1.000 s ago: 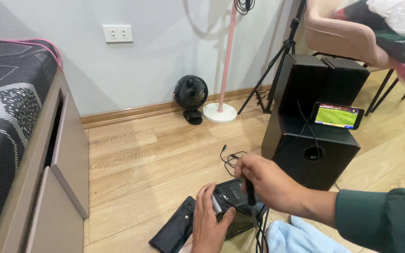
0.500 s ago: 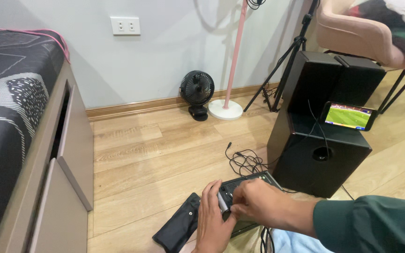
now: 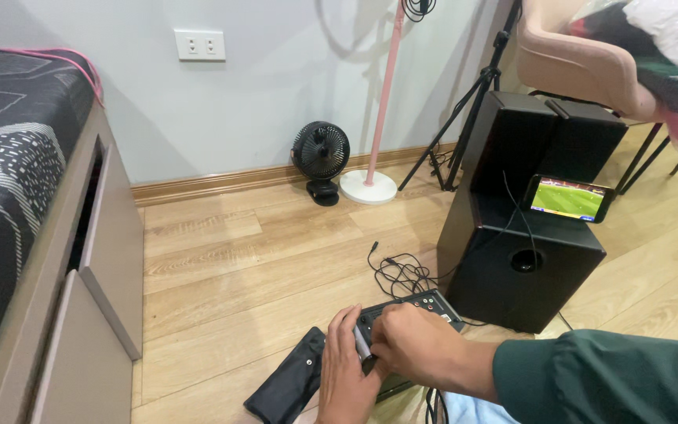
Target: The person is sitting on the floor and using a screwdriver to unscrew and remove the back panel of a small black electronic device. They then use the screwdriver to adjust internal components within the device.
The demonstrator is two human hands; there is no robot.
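A small black electronic box (image 3: pixel 421 305) with round sockets along its back lies on the wooden floor at the bottom centre. My left hand (image 3: pixel 342 375) grips its near left side. My right hand (image 3: pixel 411 347), in a dark green sleeve, rests on top of it, fingers curled around a thin grey tool (image 3: pixel 361 342) pressed to the box. A flat black panel (image 3: pixel 288 384) lies against the box's left side, beside my left hand. Tangled black cables (image 3: pixel 399 272) lie just behind the box.
A large black speaker cabinet (image 3: pixel 512 251) stands to the right with a phone (image 3: pixel 568 199) showing a green picture on it. A small black fan (image 3: pixel 320 155), a pink lamp stand (image 3: pixel 372 182) and a tripod (image 3: pixel 464 118) line the wall. A bed with drawers (image 3: pixel 96 259) fills the left.
My right hand has come down from above the cables onto the top of the box, beside my left hand. The camera has shifted slightly left and closer.
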